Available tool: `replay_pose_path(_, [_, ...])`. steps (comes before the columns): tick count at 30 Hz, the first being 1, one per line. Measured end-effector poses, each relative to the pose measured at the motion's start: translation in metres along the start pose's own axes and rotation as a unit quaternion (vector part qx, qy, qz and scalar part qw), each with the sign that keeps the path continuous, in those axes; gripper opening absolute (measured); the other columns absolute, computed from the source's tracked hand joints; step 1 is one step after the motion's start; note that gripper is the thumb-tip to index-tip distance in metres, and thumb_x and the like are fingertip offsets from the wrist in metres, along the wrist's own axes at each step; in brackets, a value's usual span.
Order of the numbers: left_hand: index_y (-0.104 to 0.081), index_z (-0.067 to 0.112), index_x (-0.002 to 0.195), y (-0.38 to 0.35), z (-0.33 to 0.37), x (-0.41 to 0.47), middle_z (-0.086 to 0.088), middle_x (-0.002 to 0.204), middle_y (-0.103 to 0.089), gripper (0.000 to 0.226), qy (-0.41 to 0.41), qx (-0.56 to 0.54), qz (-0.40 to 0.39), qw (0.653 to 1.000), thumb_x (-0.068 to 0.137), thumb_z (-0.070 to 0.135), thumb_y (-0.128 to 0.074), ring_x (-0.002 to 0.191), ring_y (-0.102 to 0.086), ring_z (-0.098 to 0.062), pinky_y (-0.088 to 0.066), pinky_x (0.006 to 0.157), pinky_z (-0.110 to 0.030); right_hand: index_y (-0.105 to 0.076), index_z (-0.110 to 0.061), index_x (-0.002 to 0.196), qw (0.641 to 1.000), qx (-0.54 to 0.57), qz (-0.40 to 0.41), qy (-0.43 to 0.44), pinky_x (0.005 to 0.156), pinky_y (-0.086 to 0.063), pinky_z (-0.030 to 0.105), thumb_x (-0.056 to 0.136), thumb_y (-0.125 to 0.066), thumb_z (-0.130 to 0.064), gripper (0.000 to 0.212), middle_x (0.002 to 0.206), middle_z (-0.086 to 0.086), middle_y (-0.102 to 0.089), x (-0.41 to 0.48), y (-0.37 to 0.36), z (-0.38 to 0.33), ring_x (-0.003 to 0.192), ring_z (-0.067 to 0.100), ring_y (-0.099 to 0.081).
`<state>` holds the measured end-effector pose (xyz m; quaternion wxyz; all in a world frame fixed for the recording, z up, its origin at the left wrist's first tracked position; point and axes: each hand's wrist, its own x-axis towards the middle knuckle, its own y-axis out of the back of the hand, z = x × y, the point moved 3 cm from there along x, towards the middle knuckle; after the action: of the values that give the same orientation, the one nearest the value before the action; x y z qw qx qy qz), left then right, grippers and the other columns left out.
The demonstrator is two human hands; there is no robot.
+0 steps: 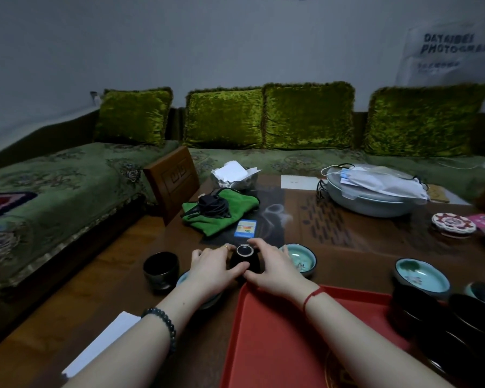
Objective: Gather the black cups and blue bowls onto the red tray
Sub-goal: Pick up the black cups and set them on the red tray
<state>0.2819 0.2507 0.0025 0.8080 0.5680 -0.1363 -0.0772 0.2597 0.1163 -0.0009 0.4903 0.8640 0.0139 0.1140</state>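
Note:
An upside-down black cup (244,260) stands on the table just beyond the red tray (277,340). My left hand (212,268) and my right hand (272,267) both wrap around it. Another black cup (161,268) stands upright to the left. A blue bowl (301,259) sits right of my right hand, and a second blue bowl (422,277) stands at the tray's far right corner. My left wrist partly hides a third blue bowl (183,277). Dark stacked cups (420,309) rest on the tray's right side.
A green cloth (221,212) with a black cord lies behind the cups, beside a small blue card (245,228). A large pale basin (373,191) holds masks at the back right. A round patterned coaster (452,223) is far right. White paper (101,345) lies near left.

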Motion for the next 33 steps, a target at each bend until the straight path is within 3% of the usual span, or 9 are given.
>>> replay_pose_path(9, [-0.048, 0.03, 0.119, 0.006, 0.003, -0.002, 0.006, 0.11, -0.067, 0.047, 0.014, -0.085, 0.043, 0.995, 0.08, 0.055, -0.053, 0.114, -0.053, -0.013, -0.022, 0.098, -0.033, -0.038, -0.023, 0.13, 0.995, 0.086, 0.057, -0.013, 0.115, -0.008, 0.047, 0.073, -0.066, -0.024, 0.064, 0.118, 0.004, -0.062, 0.0, 0.006, 0.0, 0.12, 0.023, -0.049])
replay_pose_path(11, [-0.05, 0.03, 0.117, 0.014, 0.006, -0.005, 0.008, 0.109, -0.066, 0.045, 0.014, -0.127, 0.075, 0.989, 0.079, 0.054, -0.056, 0.114, -0.054, -0.011, -0.023, 0.098, -0.032, -0.039, -0.024, 0.129, 0.989, 0.121, 0.082, -0.002, 0.115, -0.014, 0.047, 0.071, -0.067, -0.021, 0.064, 0.121, 0.0, -0.061, -0.002, 0.011, -0.003, 0.12, 0.02, -0.05])
replay_pose_path(13, [-0.052, 0.029, 0.113, 0.022, 0.012, -0.01, 0.012, 0.103, -0.064, 0.044, 0.017, -0.17, 0.101, 0.98, 0.077, 0.051, -0.061, 0.113, -0.054, -0.01, -0.026, 0.101, -0.032, -0.041, -0.024, 0.127, 0.983, 0.153, 0.103, 0.018, 0.11, -0.029, 0.046, 0.068, -0.068, -0.019, 0.065, 0.121, 0.0, -0.061, -0.005, 0.018, -0.006, 0.116, 0.018, -0.053])
replay_pose_path(16, [-0.054, 0.028, 0.108, 0.032, 0.022, -0.02, 0.017, 0.091, -0.058, 0.044, 0.034, -0.229, 0.119, 0.965, 0.072, 0.05, -0.066, 0.11, -0.056, -0.011, -0.033, 0.105, -0.036, -0.044, -0.023, 0.126, 0.972, 0.194, 0.127, 0.043, 0.099, -0.043, 0.032, 0.066, -0.069, -0.015, 0.066, 0.12, 0.002, -0.06, -0.012, 0.03, -0.013, 0.111, 0.016, -0.056])
replay_pose_path(19, [-0.054, 0.03, 0.097, 0.035, 0.027, -0.029, 0.018, 0.088, -0.061, 0.054, 0.044, -0.298, 0.095, 0.949, 0.057, 0.063, -0.066, 0.103, -0.06, -0.013, -0.041, 0.102, -0.041, -0.045, -0.026, 0.125, 0.967, 0.209, 0.132, 0.069, 0.09, -0.043, 0.016, 0.066, -0.07, -0.012, 0.065, 0.116, -0.001, -0.061, -0.026, 0.04, -0.023, 0.106, 0.009, -0.057])
replay_pose_path(21, [-0.057, 0.027, 0.094, 0.035, 0.028, -0.036, 0.011, 0.092, -0.067, 0.059, 0.045, -0.347, 0.08, 0.933, 0.05, 0.064, -0.066, 0.099, -0.063, -0.013, -0.046, 0.097, -0.04, -0.044, -0.027, 0.125, 0.964, 0.211, 0.137, 0.085, 0.089, -0.041, 0.011, 0.066, -0.07, -0.013, 0.066, 0.116, -0.003, -0.06, -0.038, 0.048, -0.028, 0.106, 0.005, -0.056])
replay_pose_path(26, [-0.059, 0.018, 0.098, 0.034, 0.05, -0.058, -0.002, 0.1, -0.069, 0.03, 0.041, -0.435, 0.067, 0.897, 0.074, 0.033, -0.071, 0.093, -0.063, -0.011, -0.045, 0.083, -0.025, -0.043, -0.03, 0.122, 0.949, 0.251, 0.167, 0.093, 0.091, -0.039, 0.009, 0.064, -0.072, -0.018, 0.066, 0.113, -0.007, -0.054, -0.073, 0.066, -0.033, 0.108, 0.001, -0.053])
replay_pose_path(29, [-0.058, 0.015, 0.091, 0.034, 0.07, -0.074, -0.01, 0.095, -0.071, 0.016, 0.038, -0.535, 0.055, 0.842, 0.079, 0.02, -0.067, 0.078, -0.065, -0.01, -0.049, 0.078, -0.025, -0.042, -0.033, 0.121, 0.938, 0.288, 0.181, 0.068, 0.09, -0.042, 0.011, 0.064, -0.078, -0.019, 0.069, 0.115, -0.007, -0.054, -0.096, 0.077, -0.028, 0.108, 0.001, -0.054])
replay_pose_path(33, [-0.055, 0.003, 0.102, 0.026, 0.1, -0.096, 0.003, 0.075, -0.069, 0.022, 0.012, -0.623, 0.001, 0.782, 0.084, 0.016, -0.059, 0.064, -0.063, 0.001, -0.049, 0.064, -0.013, -0.04, -0.034, 0.119, 0.913, 0.374, 0.157, 0.041, 0.08, -0.048, 0.012, 0.065, -0.079, -0.008, 0.072, 0.114, -0.006, -0.053, -0.132, 0.089, -0.016, 0.089, -0.001, -0.063])
